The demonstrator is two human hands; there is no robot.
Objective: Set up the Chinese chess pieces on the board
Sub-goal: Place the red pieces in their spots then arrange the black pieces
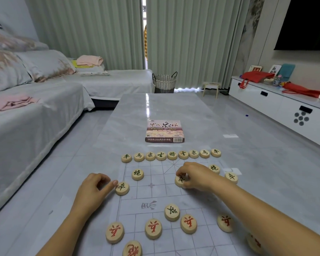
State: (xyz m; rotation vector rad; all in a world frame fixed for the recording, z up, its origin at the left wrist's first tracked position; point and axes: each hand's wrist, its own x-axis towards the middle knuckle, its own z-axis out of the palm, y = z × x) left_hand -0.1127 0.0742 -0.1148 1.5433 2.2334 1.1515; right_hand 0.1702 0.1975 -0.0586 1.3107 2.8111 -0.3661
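A thin translucent chess board sheet (151, 185) lies on the marble table. Several round wooden pieces with dark characters form a row (172, 155) along its far edge, with two cannons (137, 174) behind them. My left hand (92, 191) touches a dark pawn (122, 188) at the board's left edge with an extended finger. My right hand (194, 175) pinches another dark pawn (180, 180) near the board's middle. Several red-lettered pieces (153, 228) and one dark piece (171, 212) lie on the near half.
The chess set box (164, 131) lies on the table beyond the board. A sofa (26, 111) runs along the left. A wicker basket (164, 83) and small stool (211, 88) stand past the table, a white cabinet (277, 104) on the right.
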